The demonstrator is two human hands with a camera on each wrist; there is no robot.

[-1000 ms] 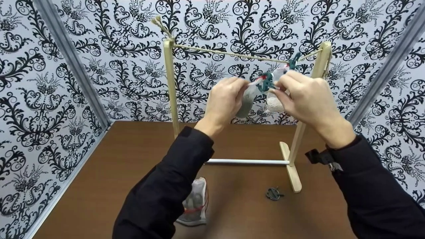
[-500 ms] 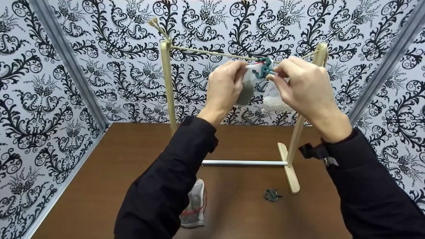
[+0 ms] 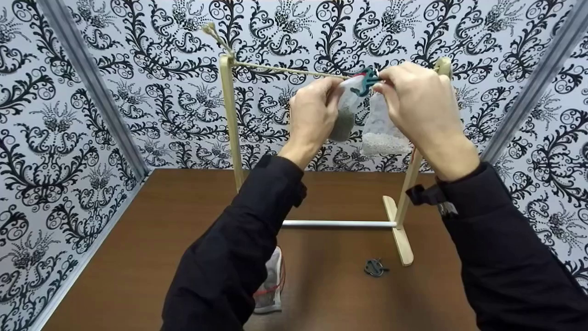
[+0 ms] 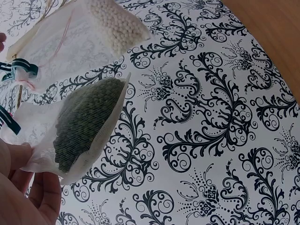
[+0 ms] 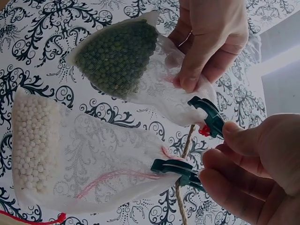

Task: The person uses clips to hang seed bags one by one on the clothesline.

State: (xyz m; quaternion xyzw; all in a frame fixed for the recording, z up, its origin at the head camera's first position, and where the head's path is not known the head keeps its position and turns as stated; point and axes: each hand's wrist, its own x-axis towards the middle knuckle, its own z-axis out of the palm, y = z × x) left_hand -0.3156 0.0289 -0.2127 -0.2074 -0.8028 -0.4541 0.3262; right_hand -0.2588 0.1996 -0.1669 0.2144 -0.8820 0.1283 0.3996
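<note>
My left hand [image 3: 312,110] pinches the side of a white mesh bag of green beans [image 5: 119,58] near its gathered top. With thumb and fingers, my right hand [image 3: 419,101] holds the handles of a dark green clothespin [image 5: 208,114], whose jaws sit at the top of that bag, right by the rope [image 3: 285,70]. Beside it, a second mesh bag, of white beans [image 5: 35,145], hangs from the rope by another green clothespin [image 5: 176,168]. In the left wrist view the green beans' bag tilts sideways from the left fingers [image 4: 47,192].
A wooden stand [image 3: 232,124] carries the rope between its posts, with a white bar [image 3: 340,224] low down. A loose dark clothespin [image 3: 375,267] lies on the brown table [image 3: 151,230]. Another mesh bag with red string [image 3: 271,294] lies partly behind the left sleeve.
Both hands have risen to rope height with the clothespin and the green beans' bag. The right hand now covers the white beans' clothespin in the head view.
</note>
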